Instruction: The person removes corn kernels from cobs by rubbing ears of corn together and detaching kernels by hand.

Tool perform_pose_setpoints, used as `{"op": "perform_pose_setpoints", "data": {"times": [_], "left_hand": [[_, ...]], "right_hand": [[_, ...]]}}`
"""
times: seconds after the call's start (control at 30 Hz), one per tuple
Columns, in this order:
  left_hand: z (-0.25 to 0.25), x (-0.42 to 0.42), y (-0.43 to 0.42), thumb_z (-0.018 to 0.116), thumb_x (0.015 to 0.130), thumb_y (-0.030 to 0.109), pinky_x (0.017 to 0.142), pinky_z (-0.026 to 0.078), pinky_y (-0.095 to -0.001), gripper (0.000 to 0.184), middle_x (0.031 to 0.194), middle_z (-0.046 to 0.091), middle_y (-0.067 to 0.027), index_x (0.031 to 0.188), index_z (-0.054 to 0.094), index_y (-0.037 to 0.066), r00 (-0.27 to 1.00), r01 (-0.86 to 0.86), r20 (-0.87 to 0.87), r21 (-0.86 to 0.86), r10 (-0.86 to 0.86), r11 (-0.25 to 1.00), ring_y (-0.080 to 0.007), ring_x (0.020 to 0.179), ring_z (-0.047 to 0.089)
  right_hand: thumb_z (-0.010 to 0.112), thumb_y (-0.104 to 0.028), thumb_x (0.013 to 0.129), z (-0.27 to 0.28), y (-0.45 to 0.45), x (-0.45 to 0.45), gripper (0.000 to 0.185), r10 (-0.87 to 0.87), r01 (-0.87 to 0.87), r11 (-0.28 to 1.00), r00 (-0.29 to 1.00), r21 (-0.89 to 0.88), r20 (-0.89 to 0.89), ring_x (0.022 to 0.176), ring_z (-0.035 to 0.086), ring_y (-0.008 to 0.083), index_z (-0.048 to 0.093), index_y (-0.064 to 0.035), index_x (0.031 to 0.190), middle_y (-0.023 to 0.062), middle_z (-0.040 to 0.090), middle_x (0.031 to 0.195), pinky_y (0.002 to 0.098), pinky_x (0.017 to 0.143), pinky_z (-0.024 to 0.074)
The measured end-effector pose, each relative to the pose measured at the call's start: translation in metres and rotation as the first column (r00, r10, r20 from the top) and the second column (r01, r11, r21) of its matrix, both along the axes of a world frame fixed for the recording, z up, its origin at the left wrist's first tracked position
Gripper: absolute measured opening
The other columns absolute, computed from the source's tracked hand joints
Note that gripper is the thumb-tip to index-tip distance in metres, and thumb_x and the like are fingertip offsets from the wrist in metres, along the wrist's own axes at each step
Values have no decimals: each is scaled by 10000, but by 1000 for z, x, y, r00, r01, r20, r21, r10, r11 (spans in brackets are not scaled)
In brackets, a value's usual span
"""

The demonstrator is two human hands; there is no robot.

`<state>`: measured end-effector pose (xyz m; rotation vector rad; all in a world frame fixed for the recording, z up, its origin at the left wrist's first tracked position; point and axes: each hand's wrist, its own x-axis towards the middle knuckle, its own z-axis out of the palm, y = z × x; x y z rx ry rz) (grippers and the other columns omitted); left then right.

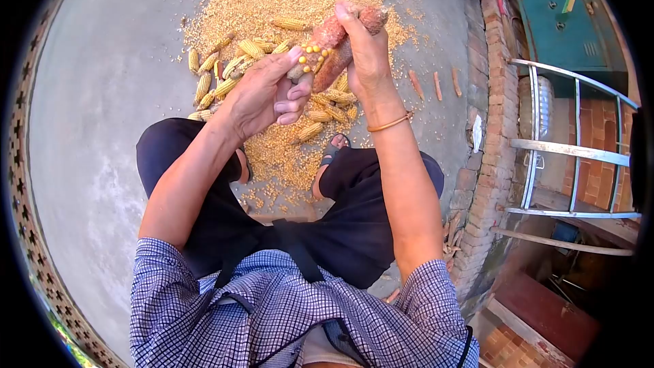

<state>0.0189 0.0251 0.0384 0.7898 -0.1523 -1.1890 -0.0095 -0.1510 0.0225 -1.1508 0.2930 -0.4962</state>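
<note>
My left hand (274, 88) is closed around the lower end of a nearly stripped corn cob (328, 34), which still carries several yellow kernels near my fingers. Crossing against it is a second, bare reddish cob (332, 68), gripped in my right hand (368, 51). The right thumb presses over the upper ends of both cobs. Below the hands, unshelled ears of corn (249, 49) lie in a heap on loose kernels (262, 3). Part of the heap is hidden behind my hands and the cobs.
Kernels spread over the grey concrete floor (95, 95) and between my feet. Several bare cobs (437, 86) lie at the right, near a low brick edge (499, 95). Beyond it stand a metal rail (572, 150) and a green cabinet (555, 20).
</note>
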Motion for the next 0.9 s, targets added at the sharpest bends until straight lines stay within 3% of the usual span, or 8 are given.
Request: {"op": "perform_pose_setpoints", "data": {"times": [0.17,0.3,0.47,0.57,0.7,0.73,0.87,0.9], "left_hand": [[7,1,-4,508,1024,311,468,390,-206,239,722,456,15,1098,510,83,965,-237,113,-16,237,972,-50,538,382],[-14,2,-8,651,947,177,545,447,-217,334,887,635,-42,1223,566,8,838,-310,473,4,271,951,-62,633,514],[-12,12,-2,547,1006,276,930,478,-349,314,1041,630,-79,1167,572,7,686,-455,644,17,338,890,-143,962,607],[-16,17,-2,475,1035,258,944,489,-366,302,1037,626,-98,1202,523,12,798,-434,467,7,380,901,-177,992,622],[-16,14,-2,394,1060,287,794,549,-337,301,906,598,-86,1182,477,25,730,-398,643,123,233,909,-171,814,627],[-18,11,-4,397,1060,291,742,529,-329,307,873,588,-78,1167,484,17,685,-414,703,159,191,896,-154,779,607],[-35,-3,-17,389,1062,286,567,462,-333,341,749,567,-101,1159,493,-24,469,-489,879,172,91,855,-148,642,532],[-32,-6,-23,398,1057,260,621,477,-323,317,785,580,-95,1200,483,-11,568,-457,813,186,125,870,-143,681,551]], "right_hand": [[622,-200,947,8,18,-9,134,-20,79,960,976,268,-218,843,655,148,630,-66,932,48,663,893,313,775,546],[597,-243,963,-5,34,-12,230,56,16,906,986,423,-158,792,663,147,621,-47,1082,57,669,946,313,648,558],[657,-199,937,0,44,-17,295,9,62,961,967,269,-255,892,614,108,594,-6,1151,52,646,1015,300,737,527],[668,-227,934,-19,30,-13,291,-73,91,994,962,59,-264,844,600,101,613,3,1103,40,640,967,301,732,515],[627,-191,962,8,36,-15,286,-134,94,973,975,-212,-178,938,662,199,603,63,1091,142,656,1050,326,862,547],[691,-279,918,10,40,-15,377,-136,115,985,977,-131,-162,830,589,101,608,46,1088,57,636,932,270,734,501],[698,-269,913,21,57,-10,435,-177,164,979,978,-118,-113,889,589,131,560,63,1159,86,622,1016,287,798,491],[696,-266,914,17,56,-9,419,-182,165,977,975,-134,-127,886,588,128,566,61,1141,85,623,1006,284,793,489]]}}
